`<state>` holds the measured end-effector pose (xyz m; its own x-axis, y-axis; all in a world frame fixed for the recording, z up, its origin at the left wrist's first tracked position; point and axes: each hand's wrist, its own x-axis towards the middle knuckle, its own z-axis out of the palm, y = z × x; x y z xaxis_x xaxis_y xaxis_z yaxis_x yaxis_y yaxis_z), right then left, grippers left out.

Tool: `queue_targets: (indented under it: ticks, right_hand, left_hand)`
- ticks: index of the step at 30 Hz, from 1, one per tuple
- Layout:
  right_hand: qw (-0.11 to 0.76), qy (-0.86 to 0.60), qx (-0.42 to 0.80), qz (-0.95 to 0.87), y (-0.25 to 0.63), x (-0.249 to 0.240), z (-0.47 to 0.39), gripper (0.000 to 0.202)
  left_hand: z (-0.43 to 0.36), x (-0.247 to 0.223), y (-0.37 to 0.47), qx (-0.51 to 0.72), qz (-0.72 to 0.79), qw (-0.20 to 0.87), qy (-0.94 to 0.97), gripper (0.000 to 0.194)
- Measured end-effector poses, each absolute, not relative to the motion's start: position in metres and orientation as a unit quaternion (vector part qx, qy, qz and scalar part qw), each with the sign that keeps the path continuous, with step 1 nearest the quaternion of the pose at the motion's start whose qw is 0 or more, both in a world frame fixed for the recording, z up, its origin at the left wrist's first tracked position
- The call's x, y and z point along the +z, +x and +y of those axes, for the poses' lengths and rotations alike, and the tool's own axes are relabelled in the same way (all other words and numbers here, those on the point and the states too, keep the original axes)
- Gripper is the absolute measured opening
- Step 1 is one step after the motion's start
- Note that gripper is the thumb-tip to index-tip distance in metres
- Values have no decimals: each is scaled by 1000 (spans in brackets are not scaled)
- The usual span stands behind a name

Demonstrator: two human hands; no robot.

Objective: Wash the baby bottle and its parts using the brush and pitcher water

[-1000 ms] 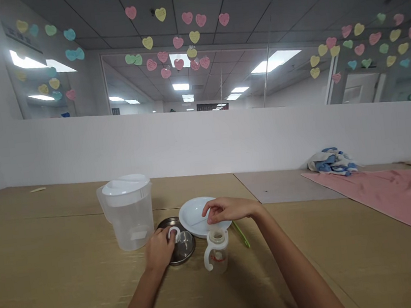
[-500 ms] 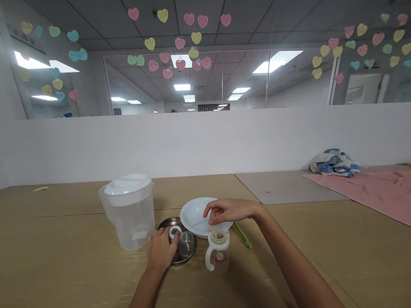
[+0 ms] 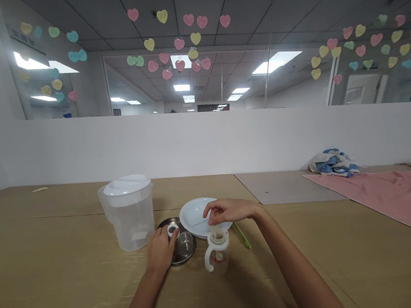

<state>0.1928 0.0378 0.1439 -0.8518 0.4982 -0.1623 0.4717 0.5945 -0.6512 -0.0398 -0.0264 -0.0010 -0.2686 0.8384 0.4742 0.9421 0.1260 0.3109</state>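
Note:
My left hand (image 3: 159, 250) reaches over a round metal tray (image 3: 180, 261), its fingers closed around a white bottle collar (image 3: 172, 230) at the tray's left side. Beside the collar lies a clear bottle cap (image 3: 185, 244). My right hand (image 3: 230, 210) hovers over the mouth of a clear baby bottle (image 3: 219, 258) with a white handle. Its thumb and fingers are bent together; a pale bit shows below the fingertips, too small to name. The bottle stands open and upright on the table. Behind it, partly covered by my right hand, sits a white plate (image 3: 191, 209).
A lidded clear pitcher (image 3: 132, 214) stands left of the tray. A green stick-like tool (image 3: 242, 235) lies right of the plate. Farther right are a pink cloth (image 3: 392, 197) and a crumpled blue and white cloth (image 3: 334, 163). A low white wall (image 3: 189, 143) runs along the back.
Both hands stay almost in place. A pale bit now shows between the right fingertips and the bottle mouth. The view has shifted very slightly.

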Motion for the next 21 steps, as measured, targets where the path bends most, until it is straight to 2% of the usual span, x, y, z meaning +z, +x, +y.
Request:
queue_targets:
  ticks: [8,17,21]
  right_hand:
    - [21,-272,361,-892,192,144,38,37]
    - [27,-269,354,-895,192,144,38,38]
    - [47,-270,343,-899,191,143,37,38]
  left_hand:
    - [-28,-3,-40,-239,-782,116,-564,43]
    - [-28,-4,-40,-279,-761,132,-570,26]
    - [-29,1,-40,-343,-730,163,-568,28]
